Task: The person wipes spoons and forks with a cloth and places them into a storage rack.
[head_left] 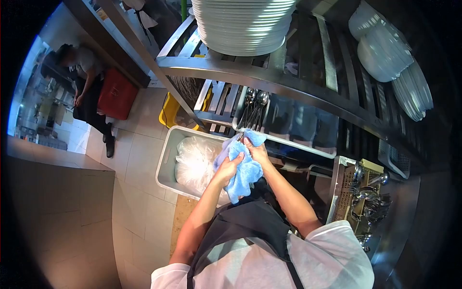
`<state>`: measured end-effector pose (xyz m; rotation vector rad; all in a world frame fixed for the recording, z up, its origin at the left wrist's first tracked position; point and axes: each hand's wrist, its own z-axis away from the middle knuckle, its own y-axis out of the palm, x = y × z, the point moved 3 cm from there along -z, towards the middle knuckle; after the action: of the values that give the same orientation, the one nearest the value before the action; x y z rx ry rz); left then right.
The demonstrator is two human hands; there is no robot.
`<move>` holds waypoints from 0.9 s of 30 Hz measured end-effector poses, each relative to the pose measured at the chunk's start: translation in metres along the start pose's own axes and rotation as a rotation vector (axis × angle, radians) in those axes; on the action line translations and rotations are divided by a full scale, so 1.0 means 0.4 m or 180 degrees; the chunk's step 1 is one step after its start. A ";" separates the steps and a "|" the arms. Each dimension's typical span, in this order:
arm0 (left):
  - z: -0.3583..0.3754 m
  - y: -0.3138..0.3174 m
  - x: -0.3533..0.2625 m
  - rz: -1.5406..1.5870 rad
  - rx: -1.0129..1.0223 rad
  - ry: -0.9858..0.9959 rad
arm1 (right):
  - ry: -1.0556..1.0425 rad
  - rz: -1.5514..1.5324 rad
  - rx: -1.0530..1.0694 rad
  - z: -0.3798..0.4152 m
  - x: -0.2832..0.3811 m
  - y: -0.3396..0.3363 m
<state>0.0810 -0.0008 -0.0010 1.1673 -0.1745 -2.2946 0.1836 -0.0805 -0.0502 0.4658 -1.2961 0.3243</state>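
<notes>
Blue cloth (243, 171), bunched between both hands, left hand (230, 166) clenched on it, right hand (256, 150) gripping its top

Both arms fwd, elbows bent, left grip (232, 165) and right grip (255, 150) curled closed, close together.

light: bright centre, glare on stacked plates (243, 24) | edges: fisheye bending, black vignette | right side: dim, shadowed
</notes>
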 end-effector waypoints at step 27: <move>0.077 0.036 -0.031 -0.1011 -0.0170 0.1211 | -0.0123 -0.1590 -0.0954 0.026 0.139 -0.063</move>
<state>0.0688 -0.0105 0.0317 1.6733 0.2290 -2.2641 0.2006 -0.1091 0.0020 0.5221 -1.1949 -0.2945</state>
